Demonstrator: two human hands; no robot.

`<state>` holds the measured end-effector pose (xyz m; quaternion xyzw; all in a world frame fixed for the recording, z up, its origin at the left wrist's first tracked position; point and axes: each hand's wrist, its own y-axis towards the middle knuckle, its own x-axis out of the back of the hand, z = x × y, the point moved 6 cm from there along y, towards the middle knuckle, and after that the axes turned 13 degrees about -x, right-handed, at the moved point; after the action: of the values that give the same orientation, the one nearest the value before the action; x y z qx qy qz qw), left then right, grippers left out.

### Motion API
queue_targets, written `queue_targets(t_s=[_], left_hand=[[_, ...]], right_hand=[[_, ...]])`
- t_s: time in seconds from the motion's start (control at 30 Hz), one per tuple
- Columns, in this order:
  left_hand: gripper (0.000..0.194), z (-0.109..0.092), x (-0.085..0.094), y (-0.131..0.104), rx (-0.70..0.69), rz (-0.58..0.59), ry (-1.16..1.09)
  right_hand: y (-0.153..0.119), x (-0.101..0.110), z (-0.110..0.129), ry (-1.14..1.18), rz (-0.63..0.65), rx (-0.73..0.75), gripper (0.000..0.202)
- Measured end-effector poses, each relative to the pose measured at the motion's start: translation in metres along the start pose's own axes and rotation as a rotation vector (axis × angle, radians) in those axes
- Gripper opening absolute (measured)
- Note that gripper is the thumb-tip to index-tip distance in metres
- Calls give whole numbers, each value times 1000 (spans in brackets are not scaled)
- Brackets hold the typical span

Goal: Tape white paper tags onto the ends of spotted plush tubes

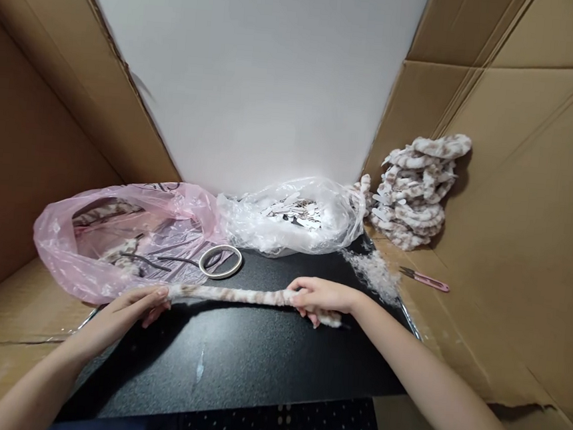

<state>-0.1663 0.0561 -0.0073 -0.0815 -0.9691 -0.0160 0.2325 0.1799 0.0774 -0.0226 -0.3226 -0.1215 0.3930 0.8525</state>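
Note:
A long fuzzy strip (239,296), white with brown patches, is stretched level between my two hands, just above the black table. My left hand (141,301) pinches its left end. My right hand (322,298) is closed around it further right, and a short tail of the strip hangs out past the fingers. A dark tip shows at that far end. Just behind the strip lies a roll of tape (222,247). Close by my left hand, an open pink plastic bag (60,222) holds more fuzzy pieces and dark thin cords (147,261).
A clear plastic bag (245,228) with small white flat pieces (297,210) sits at the back of the black table (253,366). Finished-looking fuzzy rings (416,193) are stacked at right. Pink thread snips (425,278) and white fluff (374,273) lie nearby. Cardboard walls (532,216) enclose the sides.

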Motion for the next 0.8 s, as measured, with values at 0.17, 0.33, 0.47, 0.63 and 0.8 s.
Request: queue_targets(t_s=[0.17,0.33,0.47,0.63,0.8], left_hand=[[34,-7,-3,-7,-108,58,362],[25,-10,-5,-10,-207,46,749],[24,-2,9,-19,-200,63,935],[24,12,28,-36,-165,40,994],[28,17,45,-47,-196,27,988]], right_hand=[[-37,14,-13,-365,-328,98,12],[-58,12,-25,-509,-559,175,15],[-63,16,-36,-467,-583,187,13],[-69,16,-38,-494,-577,201,12],[-76,15,-44,-678,-637,182,12]])
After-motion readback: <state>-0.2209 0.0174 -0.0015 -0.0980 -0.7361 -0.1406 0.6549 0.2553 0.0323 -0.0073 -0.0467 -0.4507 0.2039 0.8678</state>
